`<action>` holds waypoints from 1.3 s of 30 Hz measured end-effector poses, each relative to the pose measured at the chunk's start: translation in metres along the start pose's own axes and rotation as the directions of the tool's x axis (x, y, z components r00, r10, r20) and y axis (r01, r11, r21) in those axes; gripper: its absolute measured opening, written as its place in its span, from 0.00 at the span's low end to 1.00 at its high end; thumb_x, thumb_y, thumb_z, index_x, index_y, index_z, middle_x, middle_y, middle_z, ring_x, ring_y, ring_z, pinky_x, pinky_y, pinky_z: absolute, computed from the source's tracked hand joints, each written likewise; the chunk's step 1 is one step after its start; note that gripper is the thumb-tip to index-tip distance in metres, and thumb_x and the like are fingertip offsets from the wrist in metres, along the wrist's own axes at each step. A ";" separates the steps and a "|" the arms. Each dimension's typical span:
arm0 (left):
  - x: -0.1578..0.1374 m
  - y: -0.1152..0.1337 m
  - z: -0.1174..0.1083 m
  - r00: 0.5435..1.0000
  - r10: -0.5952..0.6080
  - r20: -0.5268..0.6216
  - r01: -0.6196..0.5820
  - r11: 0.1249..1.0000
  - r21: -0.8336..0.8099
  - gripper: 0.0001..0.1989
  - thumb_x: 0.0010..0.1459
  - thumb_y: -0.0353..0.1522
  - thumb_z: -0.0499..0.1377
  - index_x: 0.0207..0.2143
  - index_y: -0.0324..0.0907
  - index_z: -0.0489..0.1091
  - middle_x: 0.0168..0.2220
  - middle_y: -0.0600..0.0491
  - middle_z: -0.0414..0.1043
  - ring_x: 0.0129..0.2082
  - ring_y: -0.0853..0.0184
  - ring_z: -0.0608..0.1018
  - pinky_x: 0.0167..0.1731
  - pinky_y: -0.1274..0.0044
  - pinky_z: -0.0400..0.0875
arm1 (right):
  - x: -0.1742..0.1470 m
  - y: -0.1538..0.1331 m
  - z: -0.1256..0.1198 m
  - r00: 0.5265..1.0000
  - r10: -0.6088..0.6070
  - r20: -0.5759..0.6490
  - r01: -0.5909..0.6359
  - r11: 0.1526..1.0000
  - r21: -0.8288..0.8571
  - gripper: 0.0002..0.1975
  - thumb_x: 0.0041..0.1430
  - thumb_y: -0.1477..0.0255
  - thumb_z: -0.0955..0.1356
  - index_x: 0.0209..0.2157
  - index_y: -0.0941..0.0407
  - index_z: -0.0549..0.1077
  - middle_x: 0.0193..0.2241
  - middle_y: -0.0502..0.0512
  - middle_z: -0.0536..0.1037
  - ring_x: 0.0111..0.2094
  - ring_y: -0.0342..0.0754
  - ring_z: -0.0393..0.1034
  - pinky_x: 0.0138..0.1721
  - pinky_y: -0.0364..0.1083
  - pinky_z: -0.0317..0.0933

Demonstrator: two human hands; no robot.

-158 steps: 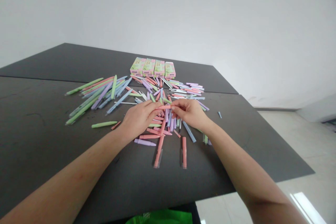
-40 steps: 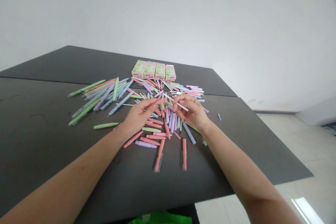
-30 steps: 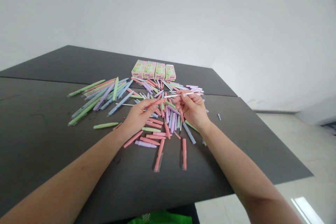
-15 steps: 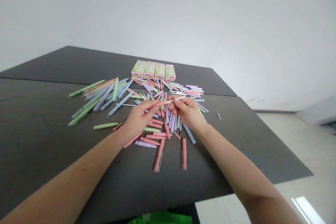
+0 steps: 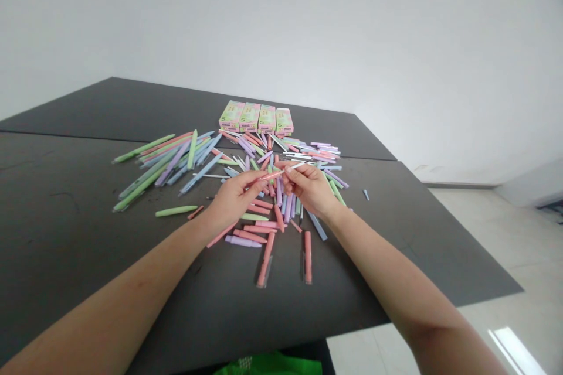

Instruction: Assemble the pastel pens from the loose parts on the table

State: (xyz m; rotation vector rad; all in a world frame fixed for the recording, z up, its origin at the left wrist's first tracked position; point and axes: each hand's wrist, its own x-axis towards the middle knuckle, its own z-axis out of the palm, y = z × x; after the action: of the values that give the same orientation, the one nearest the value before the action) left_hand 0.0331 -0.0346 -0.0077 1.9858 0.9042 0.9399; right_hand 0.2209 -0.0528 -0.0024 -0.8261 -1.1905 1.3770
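Seemingly so both line up, the left hand (image 5: 240, 192) pinches a coral barrel (image 5: 271, 176) at frame centre while the right hand (image 5: 310, 186) grips a white refill (image 5: 299, 164) against its right end, above pen parts (image 5: 288, 208) littering the desk (image 5: 347, 299).

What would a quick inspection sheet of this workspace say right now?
Surface: dark table, a seam across it, faint marks at left.
Job's things: pink barrel and white stick, lined up end to end; whether joined, cannot tell.
Clutter: loose pen parts mid-table, coloured pens piled at left, four boxes behind.
Hands: left hand grips the pink barrel, right hand pinches the white stick.
Cables: nothing seen.
Surroundings: pale wall, tiled floor.
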 end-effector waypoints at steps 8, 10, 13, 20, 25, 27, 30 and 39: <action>0.001 0.001 0.000 0.999 -0.029 0.020 0.029 0.999 -0.018 0.18 0.62 0.39 0.52 0.47 0.40 0.74 0.38 0.51 0.78 0.38 0.63 0.77 0.42 0.74 0.70 | -0.002 -0.003 0.002 1.000 -0.026 -0.012 0.026 0.999 0.041 0.15 0.50 0.64 0.73 0.39 0.56 0.73 0.18 0.43 0.68 0.19 0.38 0.60 0.22 0.40 0.55; 0.001 0.001 -0.001 0.999 -0.035 0.022 0.035 0.999 -0.021 0.17 0.62 0.39 0.52 0.46 0.39 0.74 0.36 0.51 0.78 0.37 0.64 0.77 0.42 0.75 0.70 | -0.002 -0.004 0.000 0.996 -0.061 -0.058 0.064 0.996 0.059 0.14 0.50 0.65 0.74 0.37 0.55 0.71 0.18 0.42 0.68 0.19 0.38 0.61 0.23 0.40 0.55; 0.000 0.000 0.000 0.999 -0.041 0.024 0.042 0.999 -0.024 0.17 0.62 0.39 0.52 0.43 0.39 0.75 0.36 0.52 0.78 0.36 0.64 0.77 0.42 0.75 0.70 | -0.001 -0.003 -0.003 0.991 -0.100 -0.093 0.103 0.994 0.028 0.12 0.50 0.66 0.73 0.33 0.55 0.70 0.18 0.43 0.69 0.18 0.38 0.62 0.22 0.39 0.56; -0.001 -0.005 0.001 0.998 -0.022 0.066 0.022 1.000 0.003 0.18 0.63 0.38 0.51 0.46 0.39 0.74 0.39 0.50 0.76 0.40 0.63 0.77 0.43 0.74 0.68 | 0.003 0.005 -0.004 0.989 -0.109 -0.104 0.101 0.992 -0.077 0.11 0.47 0.66 0.75 0.29 0.57 0.74 0.17 0.46 0.72 0.17 0.38 0.63 0.20 0.39 0.57; 0.000 -0.005 0.001 0.998 -0.039 0.046 0.039 0.999 0.004 0.18 0.62 0.39 0.51 0.46 0.39 0.74 0.38 0.50 0.77 0.39 0.63 0.77 0.42 0.74 0.69 | 0.003 0.004 -0.004 0.990 -0.105 -0.091 0.094 0.989 -0.118 0.14 0.47 0.64 0.75 0.32 0.58 0.73 0.17 0.45 0.71 0.17 0.38 0.62 0.19 0.39 0.57; 0.000 -0.004 0.001 0.998 -0.054 0.030 0.054 0.998 -0.019 0.19 0.62 0.39 0.52 0.47 0.38 0.74 0.38 0.50 0.77 0.38 0.63 0.77 0.41 0.75 0.70 | 0.002 0.002 -0.005 0.994 -0.076 -0.077 0.064 0.987 -0.147 0.18 0.46 0.63 0.75 0.37 0.57 0.71 0.18 0.44 0.71 0.17 0.38 0.61 0.20 0.39 0.56; 0.001 -0.004 0.000 0.998 -0.066 -0.008 0.065 0.997 -0.037 0.20 0.62 0.39 0.53 0.49 0.38 0.73 0.36 0.51 0.78 0.35 0.64 0.77 0.39 0.75 0.71 | -0.001 -0.005 -0.006 0.999 0.007 -0.038 -0.018 0.951 -0.308 0.18 0.48 0.61 0.73 0.37 0.56 0.68 0.18 0.42 0.69 0.16 0.38 0.59 0.19 0.39 0.53; 0.004 -0.006 -0.004 0.999 -0.032 -0.012 0.030 0.987 -0.157 0.20 0.64 0.38 0.51 0.50 0.35 0.72 0.32 0.50 0.78 0.36 0.63 0.79 0.43 0.74 0.71 | -0.024 -0.028 0.019 0.960 0.271 0.072 0.066 0.032 -0.997 0.21 0.57 0.57 0.64 0.20 0.57 0.74 0.16 0.53 0.71 0.21 0.45 0.64 0.23 0.44 0.50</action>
State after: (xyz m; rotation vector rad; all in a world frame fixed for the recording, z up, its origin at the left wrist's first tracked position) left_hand 0.0305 -0.0275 -0.0099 1.8288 0.8406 0.9788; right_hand 0.2153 -0.0828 0.0259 -1.7964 -2.4407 0.4446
